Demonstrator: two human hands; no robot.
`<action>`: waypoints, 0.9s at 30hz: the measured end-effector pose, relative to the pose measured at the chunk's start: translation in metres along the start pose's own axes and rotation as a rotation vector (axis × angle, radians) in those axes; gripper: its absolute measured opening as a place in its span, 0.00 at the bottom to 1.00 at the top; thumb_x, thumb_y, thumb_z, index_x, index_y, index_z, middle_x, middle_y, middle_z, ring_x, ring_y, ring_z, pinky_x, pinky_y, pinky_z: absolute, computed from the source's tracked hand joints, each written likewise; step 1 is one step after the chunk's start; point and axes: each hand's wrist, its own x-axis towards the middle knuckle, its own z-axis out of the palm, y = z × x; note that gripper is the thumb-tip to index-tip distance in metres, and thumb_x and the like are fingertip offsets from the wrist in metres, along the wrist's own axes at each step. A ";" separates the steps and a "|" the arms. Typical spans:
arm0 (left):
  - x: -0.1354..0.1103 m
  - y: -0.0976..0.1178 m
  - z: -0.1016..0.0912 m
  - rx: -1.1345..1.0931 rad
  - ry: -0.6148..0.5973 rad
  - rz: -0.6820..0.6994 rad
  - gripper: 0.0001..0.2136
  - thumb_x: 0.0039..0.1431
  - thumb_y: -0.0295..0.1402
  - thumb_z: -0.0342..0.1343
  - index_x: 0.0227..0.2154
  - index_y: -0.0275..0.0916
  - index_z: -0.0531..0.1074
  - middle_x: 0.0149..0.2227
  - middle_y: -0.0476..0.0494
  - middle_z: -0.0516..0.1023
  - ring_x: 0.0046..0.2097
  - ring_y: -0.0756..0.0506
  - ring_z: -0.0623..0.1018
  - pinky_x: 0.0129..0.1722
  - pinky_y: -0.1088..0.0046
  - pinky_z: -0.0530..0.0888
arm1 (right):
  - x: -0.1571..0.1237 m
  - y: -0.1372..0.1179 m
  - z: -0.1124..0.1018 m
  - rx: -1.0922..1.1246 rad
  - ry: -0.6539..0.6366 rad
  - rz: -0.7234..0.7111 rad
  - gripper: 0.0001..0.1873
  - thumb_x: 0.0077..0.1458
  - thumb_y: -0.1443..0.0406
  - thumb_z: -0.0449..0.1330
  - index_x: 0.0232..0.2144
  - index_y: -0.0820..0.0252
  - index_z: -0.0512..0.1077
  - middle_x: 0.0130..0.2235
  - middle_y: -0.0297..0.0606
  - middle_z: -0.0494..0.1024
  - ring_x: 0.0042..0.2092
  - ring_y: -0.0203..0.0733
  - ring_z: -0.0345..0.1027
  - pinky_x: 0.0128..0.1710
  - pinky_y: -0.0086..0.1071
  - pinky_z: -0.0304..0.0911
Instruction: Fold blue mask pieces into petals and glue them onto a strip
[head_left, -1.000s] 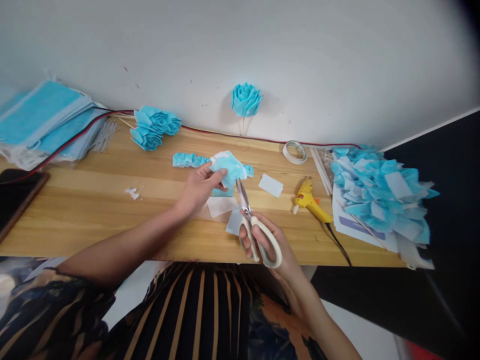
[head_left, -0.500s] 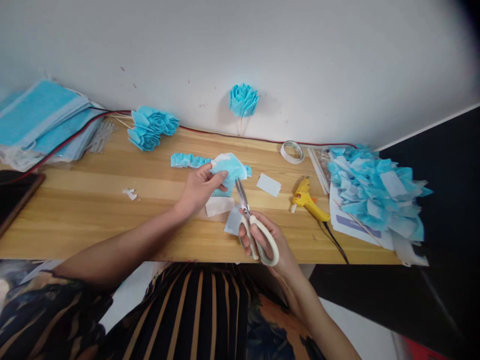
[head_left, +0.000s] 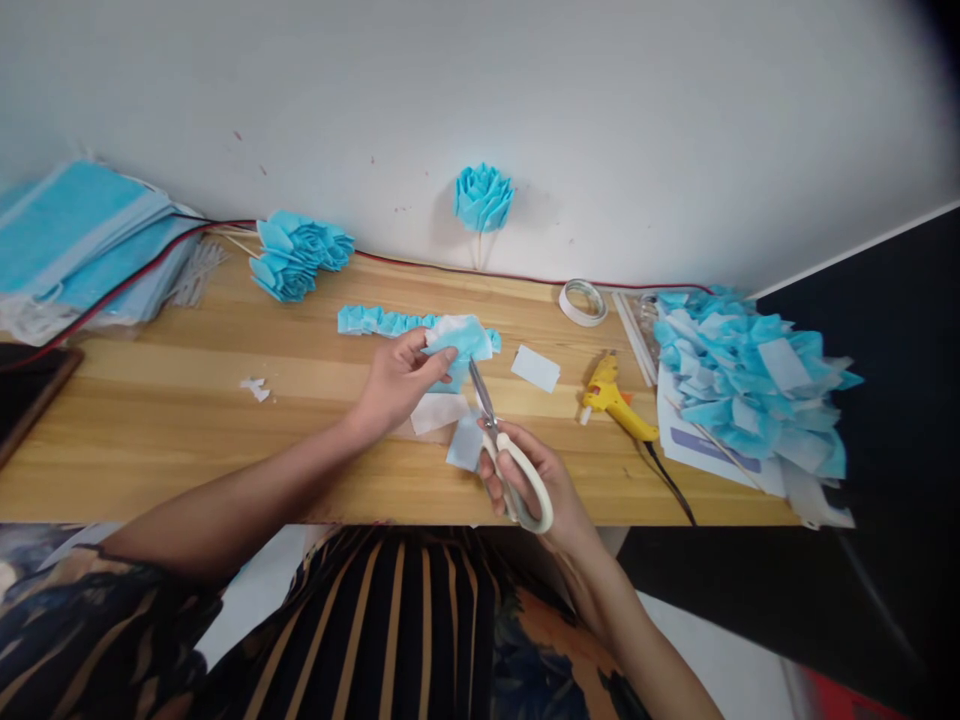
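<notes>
Between the thumb and fingers of my left hand [head_left: 405,375] is a piece of blue and white fabric [head_left: 469,338]. My right hand [head_left: 536,475] grips a pair of scissors [head_left: 489,425] by its cream handles, fingers through the loops. The blades point up and away, their tips at the lower edge of the fabric. Behind my left hand lies a row of folded blue petals [head_left: 367,320], partly covered by the fabric. Below the fabric are a white strip [head_left: 439,411] and a pale blue piece [head_left: 465,443] on the table.
A yellow glue gun [head_left: 616,400], a tape roll [head_left: 583,302] and pale cards [head_left: 535,368] lie to the right, near a heap of blue petals [head_left: 757,370]. Blue flowers [head_left: 296,255], a stack of masks [head_left: 90,240] and white scraps [head_left: 256,388] are left. One flower [head_left: 484,198] stands against the wall.
The fabric has tipped and its upper edge sits lower in my left hand. The scissors' blades have drawn closer together at its edge. The whole view has shifted slightly.
</notes>
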 end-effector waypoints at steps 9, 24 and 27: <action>-0.003 0.008 0.001 0.047 -0.010 0.000 0.12 0.48 0.42 0.68 0.29 0.40 0.76 0.26 0.50 0.76 0.29 0.49 0.75 0.30 0.73 0.75 | -0.004 0.005 -0.003 -0.027 0.005 -0.042 0.24 0.50 0.53 0.71 0.45 0.57 0.74 0.26 0.29 0.73 0.19 0.28 0.62 0.18 0.24 0.62; -0.002 -0.005 -0.003 -0.145 -0.241 -0.083 0.22 0.58 0.54 0.58 0.29 0.37 0.77 0.33 0.40 0.82 0.34 0.44 0.81 0.30 0.72 0.76 | -0.002 0.008 0.001 -0.267 0.089 -0.151 0.19 0.49 0.55 0.70 0.41 0.55 0.74 0.22 0.24 0.65 0.24 0.31 0.57 0.31 0.32 0.64; -0.002 -0.005 -0.002 -0.119 -0.201 -0.096 0.18 0.53 0.50 0.64 0.26 0.37 0.76 0.31 0.41 0.82 0.32 0.46 0.80 0.29 0.73 0.76 | -0.002 0.011 0.000 -0.314 0.108 -0.146 0.20 0.47 0.56 0.71 0.42 0.55 0.75 0.23 0.24 0.65 0.25 0.32 0.57 0.32 0.33 0.63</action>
